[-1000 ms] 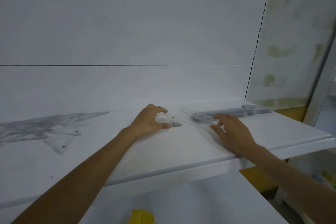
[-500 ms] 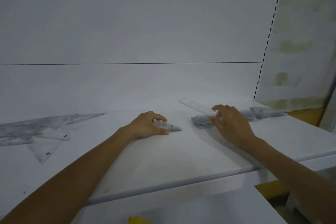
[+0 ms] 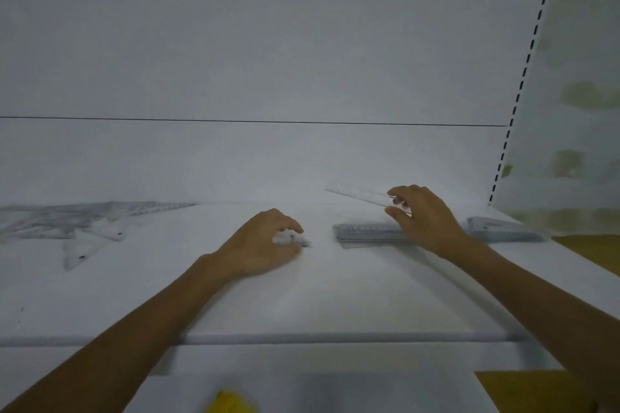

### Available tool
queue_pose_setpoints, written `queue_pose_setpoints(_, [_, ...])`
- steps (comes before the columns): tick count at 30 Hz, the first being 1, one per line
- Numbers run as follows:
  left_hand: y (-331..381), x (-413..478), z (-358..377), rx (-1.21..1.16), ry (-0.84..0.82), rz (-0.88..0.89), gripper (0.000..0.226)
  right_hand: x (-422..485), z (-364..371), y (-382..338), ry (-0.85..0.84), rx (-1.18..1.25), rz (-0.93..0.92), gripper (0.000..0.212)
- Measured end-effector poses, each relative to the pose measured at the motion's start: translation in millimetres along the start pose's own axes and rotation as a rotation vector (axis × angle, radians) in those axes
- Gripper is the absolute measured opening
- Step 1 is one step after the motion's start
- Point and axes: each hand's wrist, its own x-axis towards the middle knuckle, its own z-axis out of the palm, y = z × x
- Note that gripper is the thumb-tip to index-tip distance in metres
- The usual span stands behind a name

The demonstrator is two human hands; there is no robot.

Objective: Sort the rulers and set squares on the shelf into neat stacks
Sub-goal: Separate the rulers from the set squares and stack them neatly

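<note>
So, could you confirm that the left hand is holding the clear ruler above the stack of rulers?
Not quite: the head view shows the right hand holding the clear ruler above the stack of rulers. The left hand is down on the shelf, gripping a small clear piece.

**Fixtures around the shelf (image 3: 335,298).**
A white back panel (image 3: 235,43), crossed by a thin dark horizontal seam (image 3: 255,121), rises from the rear edge; a slotted upright (image 3: 523,84) bounds it at the right rear corner; a blurred yellow object (image 3: 228,402) lies below the front edge.
</note>
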Motion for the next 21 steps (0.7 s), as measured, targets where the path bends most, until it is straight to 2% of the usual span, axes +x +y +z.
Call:
queue_pose_setpoints(2, [17.8, -8.5, 4.9, -0.038, 0.008, 0.007, 0.014, 0.9, -2.7, 12.4, 0.001, 0.057, -0.003, 0.034])
queue_pose_setpoints(5, [46.3, -14.1, 9.0, -0.044, -0.021, -0.064, 0.008, 1.4, -6.4, 29.4, -0.036, 0.096, -0.015, 0.034])
queue_pose_setpoints(10, [92.5, -23.1, 38.1, 0.072, -0.101, -0.173, 0.031, -1.9, -9.7, 47.1, -0.072, 0.136, -0.04, 0.033])
queue_pose_setpoints(12, [102.0, -29.8, 54.9, 0.17, -0.081, -0.181, 0.037, -4.2, -8.9, 51.5, -0.101, 0.121, -0.072, 0.034])
queue_pose_setpoints(15, [106.0, -35.3, 61.1, 0.154, 0.014, -0.206, 0.036, -8.2, -7.4, 54.1, -0.099, 0.099, -0.115, 0.034])
queue_pose_setpoints(21, [107.6, -38.2, 62.7, 0.109, 0.061, -0.257, 0.032, -12.6, 2.1, 52.4, -0.08, 0.106, -0.167, 0.029])
